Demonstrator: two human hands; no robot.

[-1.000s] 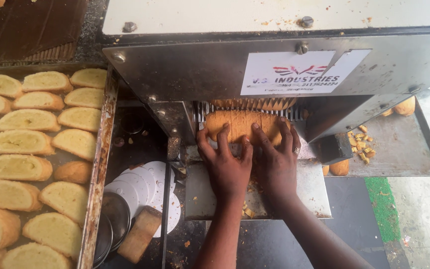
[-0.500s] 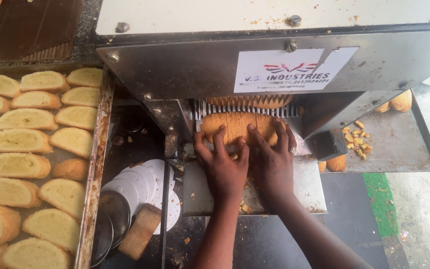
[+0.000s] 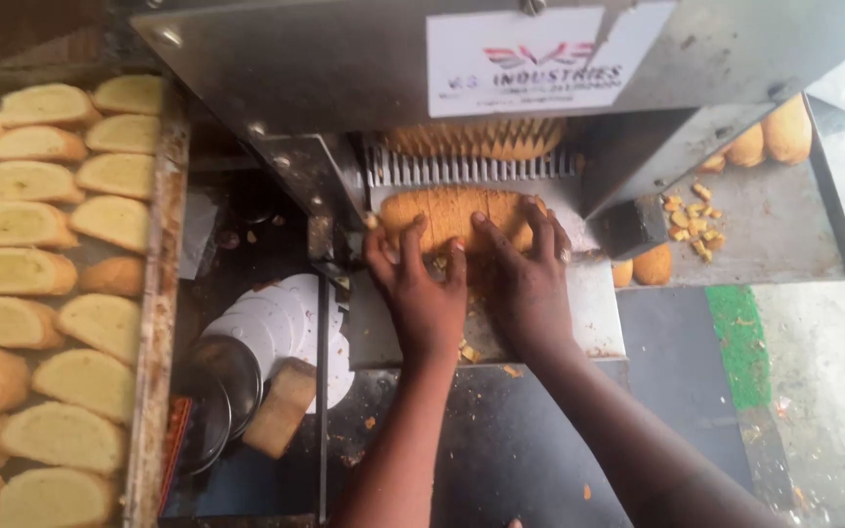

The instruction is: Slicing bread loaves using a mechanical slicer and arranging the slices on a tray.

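Golden brown loaf [image 3: 454,213] lies on the metal slicer's [image 3: 344,78] feed plate, right at the blades. Left hand [image 3: 421,284] and right hand [image 3: 525,269] press flat on it, fingers spread. Next push looks like it must be slow and even.
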